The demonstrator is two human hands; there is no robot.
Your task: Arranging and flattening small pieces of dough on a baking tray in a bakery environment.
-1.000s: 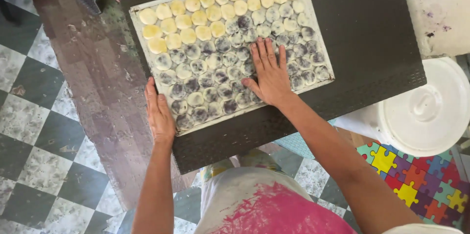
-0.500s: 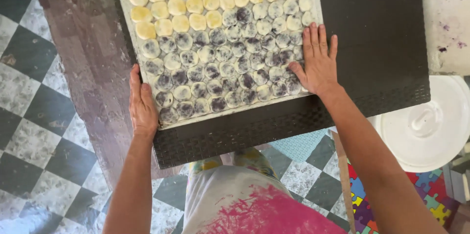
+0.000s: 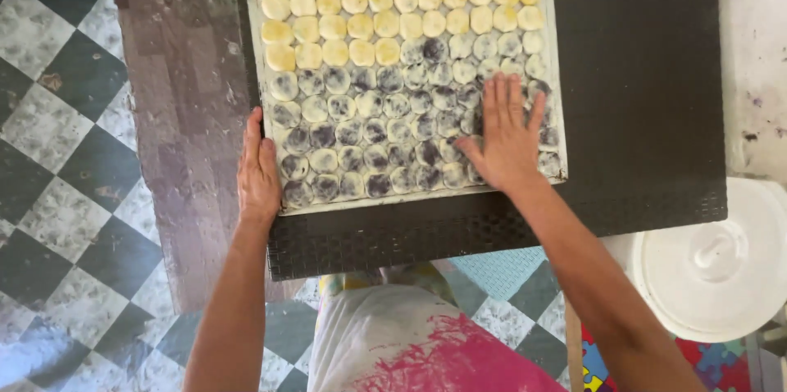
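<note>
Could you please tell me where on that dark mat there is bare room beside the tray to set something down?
The widest bare patch of the mat lies right of the tray, up to the white wall. A narrower strip runs below the tray, along the mat's near edge. The tray is packed with round pieces; the right hand lies flat on them, and the left hand takes up its left edge.

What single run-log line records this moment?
left hand: at tray edge | right hand: flat on discs | tray: on dark mat
</note>
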